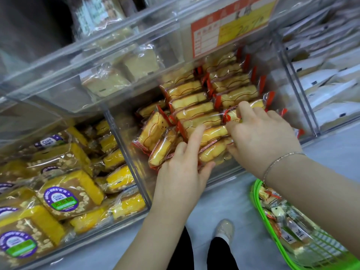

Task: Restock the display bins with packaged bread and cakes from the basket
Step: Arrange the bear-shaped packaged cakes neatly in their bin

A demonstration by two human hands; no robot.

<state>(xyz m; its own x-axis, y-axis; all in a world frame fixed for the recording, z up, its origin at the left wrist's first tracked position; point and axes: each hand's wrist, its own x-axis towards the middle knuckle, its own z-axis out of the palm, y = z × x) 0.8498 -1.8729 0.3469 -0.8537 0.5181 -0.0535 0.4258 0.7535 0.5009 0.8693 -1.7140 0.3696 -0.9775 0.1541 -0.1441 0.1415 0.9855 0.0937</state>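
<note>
A long clear acrylic display bin (124, 133) runs across the shelf, split by transparent walls into compartments. The left compartment is filled with square yellow cakes in clear wrappers with purple round labels (70, 195). The middle compartment holds rows of small golden bear-shaped cakes in clear packets with red ends (194, 106), most standing on edge in two neat lines, a few lying loose and tilted at the front left. Above it sits an upper clear bin with pale sliced bread packets (116, 78), and an orange and yellow price card (229, 28) hangs on its front. To the right lie stacks of white packets (331, 90).

A bright green plastic mesh basket (276, 236), at lower right beside the person's forearm, holds more wrapped cakes.

The right hand (263, 139), a thin silver bracelet (280, 162) at its wrist, reaches into the middle compartment, fingers curled and pinching a packet in the right row. The left hand (181, 170) lies at the front of the same compartment, fingers spread and fairly straight, touching the front packets, thumb beneath one.

A pale shoe (225, 229) shows on the grey floor below.
</note>
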